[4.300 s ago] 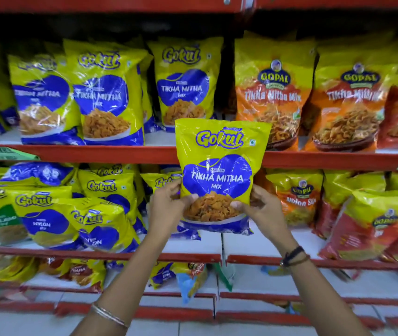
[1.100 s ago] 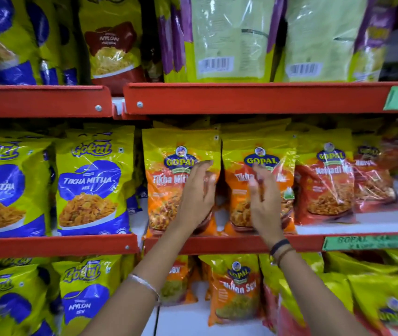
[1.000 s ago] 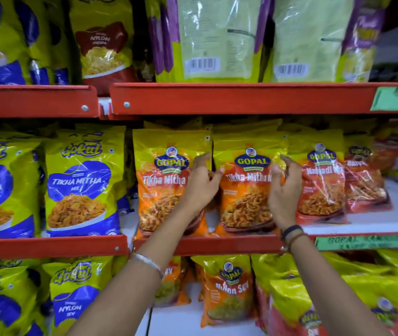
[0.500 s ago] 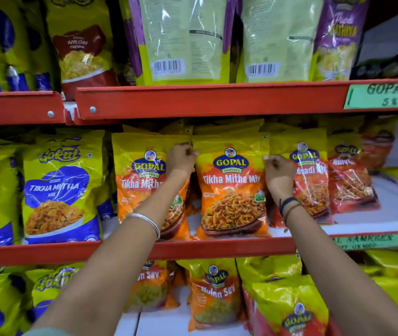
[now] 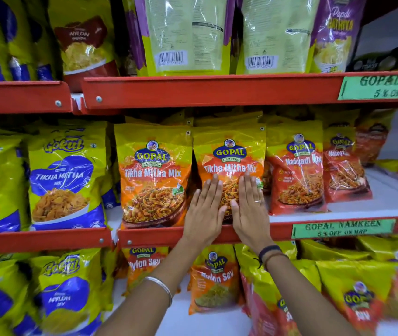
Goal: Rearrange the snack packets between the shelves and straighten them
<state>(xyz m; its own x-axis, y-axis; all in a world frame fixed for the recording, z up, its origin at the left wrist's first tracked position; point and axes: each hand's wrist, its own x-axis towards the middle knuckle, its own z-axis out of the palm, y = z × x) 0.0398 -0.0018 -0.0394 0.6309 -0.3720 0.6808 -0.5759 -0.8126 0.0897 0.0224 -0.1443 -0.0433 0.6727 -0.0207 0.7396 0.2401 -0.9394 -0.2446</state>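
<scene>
Two orange-and-yellow Gopal Tikha Mitha Mix packets stand upright side by side on the middle red shelf (image 5: 193, 236). My left hand (image 5: 205, 212) and my right hand (image 5: 248, 209) lie flat, fingers together, against the lower front of the right packet (image 5: 229, 151). Neither hand grips it. The left packet (image 5: 154, 175) stands untouched beside them. A yellow-and-blue Gokul Tikha Mitha Mix packet (image 5: 64, 178) stands further left on the same level.
Red Gopal Nadiyadi Mix packets (image 5: 294, 166) stand to the right, with bare white shelf (image 5: 391, 197) beyond. The upper shelf (image 5: 217, 90) holds green packets turned back-out (image 5: 183, 35). Below are Nylon Sev packets (image 5: 212, 280). Green price labels (image 5: 343, 229) sit on the shelf edges.
Both hands have dropped from the top corners of the right Tikha Mitha Mix packet to its lower front and now press flat. The view has moved closer.
</scene>
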